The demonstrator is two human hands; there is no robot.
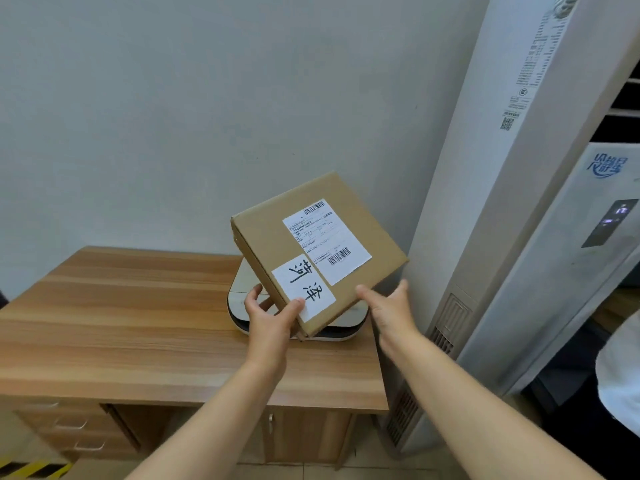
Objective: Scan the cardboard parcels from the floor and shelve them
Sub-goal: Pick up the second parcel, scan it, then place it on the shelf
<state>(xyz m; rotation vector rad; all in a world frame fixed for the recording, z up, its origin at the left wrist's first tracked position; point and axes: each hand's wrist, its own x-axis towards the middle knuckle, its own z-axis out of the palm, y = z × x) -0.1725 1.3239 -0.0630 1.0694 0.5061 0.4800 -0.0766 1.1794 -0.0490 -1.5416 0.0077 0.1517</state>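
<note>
A flat brown cardboard parcel (pixel 273 237) is held tilted above the right end of a wooden desk (pixel 138 323), with its labelled face toward me. It carries a white shipping label with barcodes and a second white label with handwritten characters. My left hand (pixel 268 315) grips the parcel's near corner, thumb on the handwritten label. My right hand (pixel 389 311) is beside the parcel's lower right edge with fingers spread, and its thumb is at the edge. Under the parcel a white, glossy-topped device (pixel 239 299) with a dark rim lies on the desk.
The desk has drawers and a cabinet door (pixel 304 434) below. A tall white floor-standing air conditioner (pixel 502 202) stands right of the desk against the pale wall. Yellow-black floor tape (pixel 31 469) shows at the bottom left. Something white (pixel 620 375) is at the right edge.
</note>
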